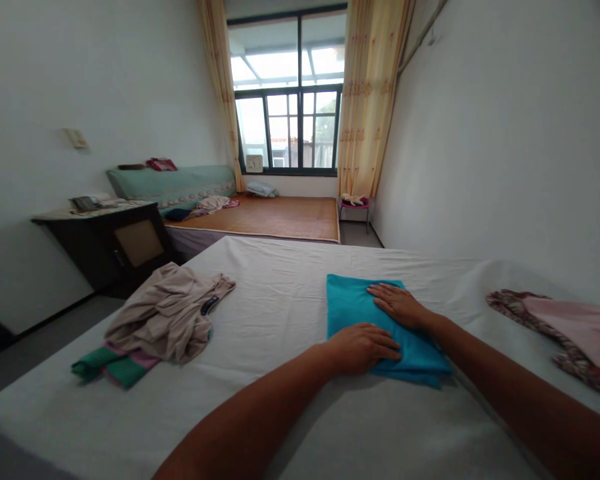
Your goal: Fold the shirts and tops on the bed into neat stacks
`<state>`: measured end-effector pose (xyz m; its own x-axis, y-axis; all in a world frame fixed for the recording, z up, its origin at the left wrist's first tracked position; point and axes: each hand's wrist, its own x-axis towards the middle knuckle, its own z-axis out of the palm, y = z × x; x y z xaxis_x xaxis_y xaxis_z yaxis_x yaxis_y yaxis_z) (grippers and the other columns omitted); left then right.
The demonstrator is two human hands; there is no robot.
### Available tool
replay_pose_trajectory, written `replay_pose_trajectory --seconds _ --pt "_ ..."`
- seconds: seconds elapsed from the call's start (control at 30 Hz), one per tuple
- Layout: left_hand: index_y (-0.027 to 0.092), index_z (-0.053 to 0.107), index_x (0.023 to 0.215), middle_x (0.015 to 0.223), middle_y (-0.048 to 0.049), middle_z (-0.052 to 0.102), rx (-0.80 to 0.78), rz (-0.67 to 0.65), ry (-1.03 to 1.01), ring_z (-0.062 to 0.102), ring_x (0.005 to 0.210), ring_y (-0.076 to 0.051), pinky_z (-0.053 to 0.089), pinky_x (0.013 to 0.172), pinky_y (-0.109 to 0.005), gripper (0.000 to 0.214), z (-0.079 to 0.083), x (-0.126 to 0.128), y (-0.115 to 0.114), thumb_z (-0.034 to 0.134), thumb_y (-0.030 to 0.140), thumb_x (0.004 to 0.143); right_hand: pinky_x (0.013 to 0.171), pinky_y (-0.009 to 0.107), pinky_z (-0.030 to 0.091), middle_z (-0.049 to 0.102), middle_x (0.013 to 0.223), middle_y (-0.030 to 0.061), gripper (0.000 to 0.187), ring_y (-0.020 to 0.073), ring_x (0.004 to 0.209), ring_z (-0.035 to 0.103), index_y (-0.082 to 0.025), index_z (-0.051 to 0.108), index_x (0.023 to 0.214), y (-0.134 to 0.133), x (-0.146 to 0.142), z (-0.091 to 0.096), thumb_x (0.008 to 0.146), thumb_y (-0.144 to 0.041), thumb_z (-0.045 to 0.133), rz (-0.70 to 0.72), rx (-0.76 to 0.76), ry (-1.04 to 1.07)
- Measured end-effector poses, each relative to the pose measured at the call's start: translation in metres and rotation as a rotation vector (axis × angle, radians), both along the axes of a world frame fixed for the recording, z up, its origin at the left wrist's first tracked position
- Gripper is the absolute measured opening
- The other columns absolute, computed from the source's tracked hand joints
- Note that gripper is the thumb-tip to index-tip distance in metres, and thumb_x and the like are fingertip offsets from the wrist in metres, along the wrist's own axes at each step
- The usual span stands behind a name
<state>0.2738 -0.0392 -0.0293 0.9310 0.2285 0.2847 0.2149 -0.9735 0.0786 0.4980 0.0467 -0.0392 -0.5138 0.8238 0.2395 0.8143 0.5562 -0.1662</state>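
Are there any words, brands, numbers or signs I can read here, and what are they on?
No text is clear enough to quote.
Dark label on the beige garment: too small and blurred to read.
Square clock by the window: any numbers are too small to read.
Blue cloth: no writing shows on the part in view.

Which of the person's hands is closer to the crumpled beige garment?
Left. The left hand rests on the blue cloth, to the right of the beige garment; the right hand rests on that cloth too, farther right. Neither touches the garment.
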Motion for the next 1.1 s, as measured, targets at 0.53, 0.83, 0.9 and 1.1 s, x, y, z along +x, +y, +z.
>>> replay_pose_trajectory --seconds 0.53,0.83,0.9,1.1 --pt "0.021 0.057 0.127 0.135 -0.0014 0.056 0.005 -0.006 -0.022 0.045 0.129 -0.016 0.029 0.112 -0.03 0.038 -0.004 0.0 0.0 0.039 0.019 0.095 0.117 0.041 0.024 0.047 0.143 -0.0038 0.051 0.0183 0.137 0.036 -0.031 0.05 0.137 0.025 -0.038 -0.005 0.096 -0.052 0.027 0.182 -0.144 0.048" --pt "0.023 0.053 0.133 0.14 -0.0072 0.051 -0.141 0.726 -0.144 0.041 0.132 -0.023 0.029 0.113 -0.041 0.044 -0.014 -0.044 0.045 0.035 0.04 0.097 0.114 0.048 0.025 0.041 0.148 -0.0012 0.054 0.0224 0.138 0.033 -0.03 0.044 0.141 -0.002 0.009 -0.02 0.096 -0.052 0.023 -0.054 -0.016 -0.062" --pt "0.021 0.05 0.136 0.142 -0.0091 0.049 -0.194 0.814 -0.112 0.042 0.132 -0.022 0.028 0.114 -0.039 0.047 -0.016 -0.049 0.052 0.034 0.041 0.097 0.114 0.047 0.025 0.041 0.148 -0.0006 0.055 0.0224 0.139 0.031 -0.029 0.043 0.142 -0.009 0.024 -0.027 0.096 -0.051 0.023 -0.08 0.021 -0.054" --pt "0.022 0.045 0.14 0.146 -0.0123 0.042 -0.247 1.045 -0.1 0.037 0.135 -0.028 0.028 0.112 -0.046 0.052 -0.013 -0.045 0.046 0.035 0.045 0.095 0.112 0.047 0.031 0.046 0.144 0.0077 0.054 0.0253 0.134 0.04 -0.02 0.05 0.137 -0.022 0.053 -0.041 0.096 -0.045 0.027 -0.231 0.107 0.036"
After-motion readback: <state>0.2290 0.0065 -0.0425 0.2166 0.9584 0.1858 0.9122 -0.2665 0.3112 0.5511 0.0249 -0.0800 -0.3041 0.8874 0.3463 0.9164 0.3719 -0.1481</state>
